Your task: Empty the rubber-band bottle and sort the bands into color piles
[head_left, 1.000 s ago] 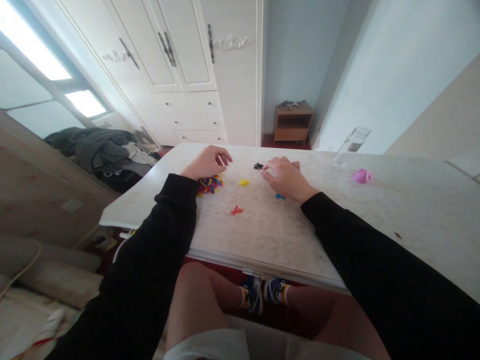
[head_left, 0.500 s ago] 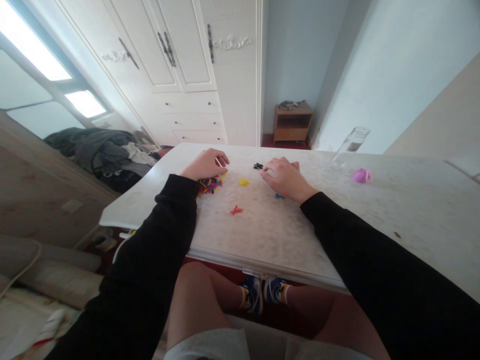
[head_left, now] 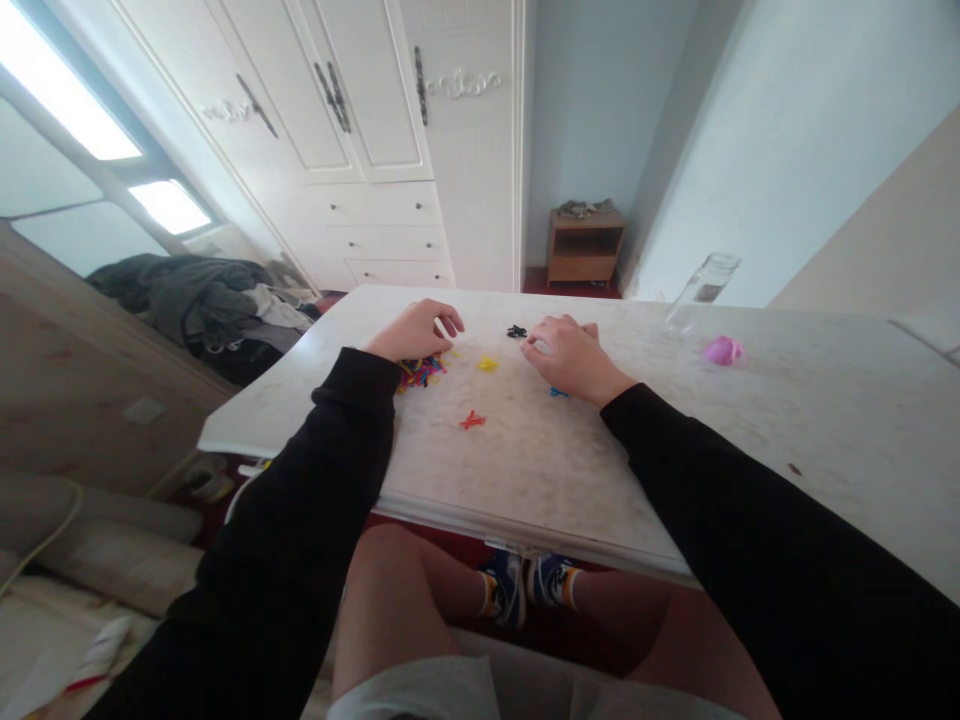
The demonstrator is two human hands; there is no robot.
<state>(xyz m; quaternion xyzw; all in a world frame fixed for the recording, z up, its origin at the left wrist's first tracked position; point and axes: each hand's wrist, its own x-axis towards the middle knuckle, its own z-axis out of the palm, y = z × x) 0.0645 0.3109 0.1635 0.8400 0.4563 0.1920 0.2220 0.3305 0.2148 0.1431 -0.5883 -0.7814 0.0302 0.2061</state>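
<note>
My left hand (head_left: 417, 331) rests over a multicoloured pile (head_left: 424, 371) of small thin pieces, too small to name. Its fingers curve, with a gap between them and the thumb. My right hand (head_left: 568, 352) is closed, thumb and fingertips together, just right of a small black cluster (head_left: 516, 331); whatever it may hold is hidden. A yellow cluster (head_left: 488, 364) lies between the hands. Closer to me is a red cluster (head_left: 472, 420). Blue pieces (head_left: 559, 392) show partly beneath my right hand.
The white table (head_left: 517, 470) has a clear glass bottle or jar (head_left: 701, 292) at its far right edge, with a pink-purple object (head_left: 724, 350) beside it. A small dark fleck (head_left: 794, 469) lies at the right. Beyond stand a white wardrobe (head_left: 472, 190) and a wooden nightstand (head_left: 586, 268).
My left hand has shifted slightly to the right over the multicoloured pile. My right hand stays almost where it was, and the clusters lie unchanged.
</note>
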